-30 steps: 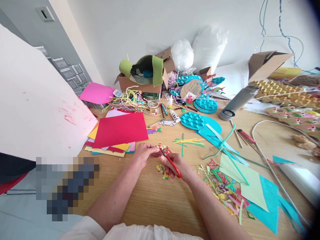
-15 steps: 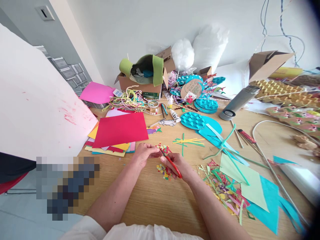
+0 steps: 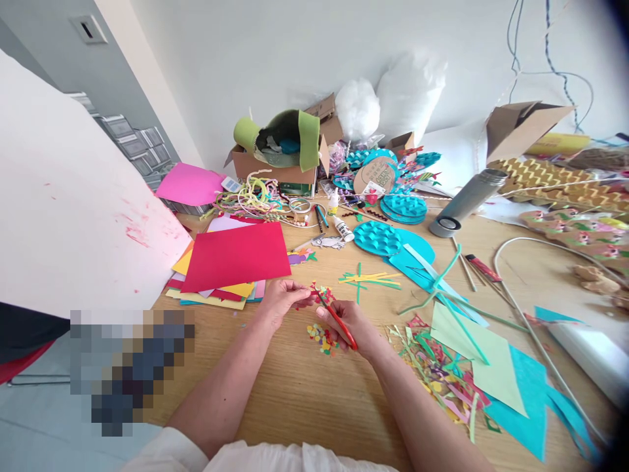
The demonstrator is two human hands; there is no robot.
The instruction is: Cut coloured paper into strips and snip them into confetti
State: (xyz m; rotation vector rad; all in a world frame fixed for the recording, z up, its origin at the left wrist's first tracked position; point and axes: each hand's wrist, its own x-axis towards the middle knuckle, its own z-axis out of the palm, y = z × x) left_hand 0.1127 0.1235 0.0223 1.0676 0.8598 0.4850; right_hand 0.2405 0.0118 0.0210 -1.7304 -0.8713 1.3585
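Our right hand (image 3: 351,324) is wrapped round some red scissors (image 3: 340,319), and our left hand (image 3: 282,301) pinches a thin bit of red paper (image 3: 313,293) right by their tip. The scissors and red paper are in the air over the middle of the table (image 3: 289,393), between its near and far edges. Just under our hands are a pile of red and green bits (image 3: 324,290) and a pile of little dots (image 3: 317,335), many yellow.

Near the far edge, a round brown card (image 3: 374,176) has green words, but they are too small for us to read. A white bottle (image 3: 344,229) has dark print that we can't read, and a little bottle (image 3: 333,202) has a yellow label.

Toward the far left corner, a cardboard box (image 3: 246,160) has a green holder (image 3: 309,141) on top, with grey and blue stuff (image 3: 289,145) inside. A big white bag (image 3: 413,95) looks full. Nearer the far right corner is a grey flask (image 3: 469,200); we can't see inside.
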